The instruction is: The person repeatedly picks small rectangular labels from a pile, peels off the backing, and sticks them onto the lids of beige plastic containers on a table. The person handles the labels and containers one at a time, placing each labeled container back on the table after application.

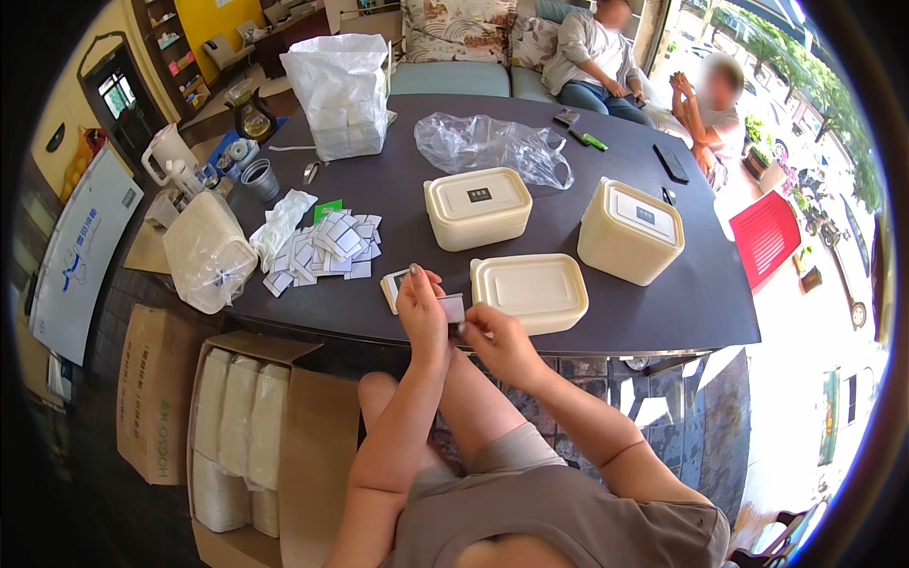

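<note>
At the table's front edge my left hand (425, 319) holds a small pale label (452, 309). The fingertips of my right hand (501, 344) pinch its lower right corner. Partly behind my left hand lies a small stack of labels (391, 290). Just beyond my right hand is a cream food container stack (529, 292) with a plain top. Farther back stands another cream stack (478, 216), bearing a dark label on top. The tallest stack (628, 231), to the right, also has a dark label on its top.
Loose paper pieces (330, 245) are heaped at left, near a bagged container stack (209, 248). A white plastic bag (341, 99) and a clear bag (493, 145) occupy the back. Below left, an open carton (319, 454) holds wrapped containers. Two people (593, 57) sit beyond the table.
</note>
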`<state>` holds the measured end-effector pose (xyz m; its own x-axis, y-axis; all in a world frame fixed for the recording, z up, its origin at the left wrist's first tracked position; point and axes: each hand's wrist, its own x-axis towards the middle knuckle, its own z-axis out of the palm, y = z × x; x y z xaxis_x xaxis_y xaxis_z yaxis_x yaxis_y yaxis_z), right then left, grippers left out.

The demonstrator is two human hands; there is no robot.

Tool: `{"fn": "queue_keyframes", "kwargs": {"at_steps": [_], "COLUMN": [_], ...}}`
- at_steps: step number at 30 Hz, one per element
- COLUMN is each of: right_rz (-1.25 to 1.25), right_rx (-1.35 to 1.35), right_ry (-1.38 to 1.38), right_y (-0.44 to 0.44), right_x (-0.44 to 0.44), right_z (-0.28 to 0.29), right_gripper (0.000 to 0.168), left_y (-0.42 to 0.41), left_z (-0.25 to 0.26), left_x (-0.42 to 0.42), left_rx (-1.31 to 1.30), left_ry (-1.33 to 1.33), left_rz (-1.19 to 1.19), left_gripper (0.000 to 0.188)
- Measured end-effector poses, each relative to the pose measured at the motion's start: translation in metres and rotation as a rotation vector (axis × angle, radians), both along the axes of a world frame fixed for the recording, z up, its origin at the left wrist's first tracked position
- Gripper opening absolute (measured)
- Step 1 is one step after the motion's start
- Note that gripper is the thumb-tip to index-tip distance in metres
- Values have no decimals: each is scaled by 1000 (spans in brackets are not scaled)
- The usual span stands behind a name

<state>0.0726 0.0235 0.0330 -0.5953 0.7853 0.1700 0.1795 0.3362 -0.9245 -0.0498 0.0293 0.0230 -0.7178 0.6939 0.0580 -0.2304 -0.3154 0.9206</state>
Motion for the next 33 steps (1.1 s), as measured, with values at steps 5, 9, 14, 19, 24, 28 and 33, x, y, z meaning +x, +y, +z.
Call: {"fn": "queue_keyframes", "kwargs": {"at_steps": [5, 9, 14, 19, 24, 28, 33], "right_rz": [-96, -109, -159, -184, -582, -440, -427], "right_rx": [-290, -125, -19, -63, 815, 708, 580], "right_ry": [325, 178, 132, 109, -88, -23, 25], "right_y": [20, 27, 32, 36, 20, 4, 4], "right_x": [17, 30, 38, 42, 32, 31, 28], "right_z": [0, 16, 20, 18, 32, 23, 9], "right_gripper": [12, 13, 14, 14, 28, 20, 18], "left_y": [-23, -32, -31, -33, -34, -33, -33], "left_z": [12, -4, 2, 7, 9, 5, 1], "left_x": [1, -3, 3, 11, 18, 22, 24], "left_rx": [-59, -42, -41, -46, -81, -84, -60], "left_ry": [-239, -193, -211, -191, -10, 52, 20], "left_rz": [-501, -689, -798, -818, -614, -524, -535], "left_gripper": [27, 16, 12, 13, 14, 15, 15]}}
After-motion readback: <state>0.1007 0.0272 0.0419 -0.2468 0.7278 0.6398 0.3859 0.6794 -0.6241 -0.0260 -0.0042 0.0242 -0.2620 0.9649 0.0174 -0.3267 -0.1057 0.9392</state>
